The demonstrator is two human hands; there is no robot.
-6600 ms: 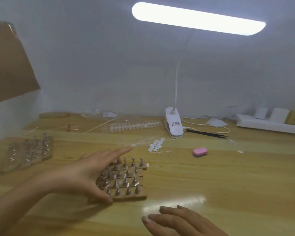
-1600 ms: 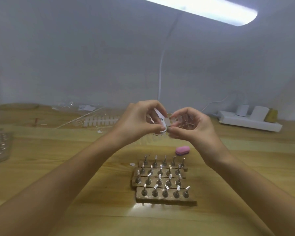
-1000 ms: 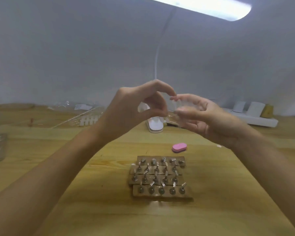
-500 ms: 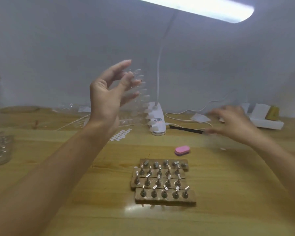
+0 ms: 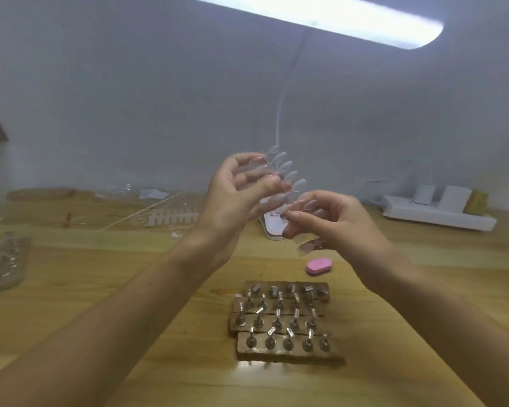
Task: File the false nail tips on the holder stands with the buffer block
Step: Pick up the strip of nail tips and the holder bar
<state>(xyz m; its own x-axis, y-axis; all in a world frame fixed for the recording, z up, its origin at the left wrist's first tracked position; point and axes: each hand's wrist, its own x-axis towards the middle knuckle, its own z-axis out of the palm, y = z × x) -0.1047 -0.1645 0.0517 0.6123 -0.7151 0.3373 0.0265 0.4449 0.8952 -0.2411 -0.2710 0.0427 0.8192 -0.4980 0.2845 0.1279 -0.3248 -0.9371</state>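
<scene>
While the holder stands (image 5: 285, 321) wait at lower centre, seemingly without tips, and the pink buffer block (image 5: 319, 265) lies untouched just beyond, both hands are raised mid-frame. The left hand (image 5: 232, 198) pinches a clear strip of false nail tips (image 5: 285, 171), and the right hand (image 5: 338, 221) curls around its lower end. Twisting too hard could snap a tip or fling it toward the lamp base (image 5: 270, 226) behind.

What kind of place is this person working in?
Probably a small nail-art workbench: wooden blocks of metal holder stands, a pink buffer block, and a clear strip of false nail tips under a desk lamp.
</scene>
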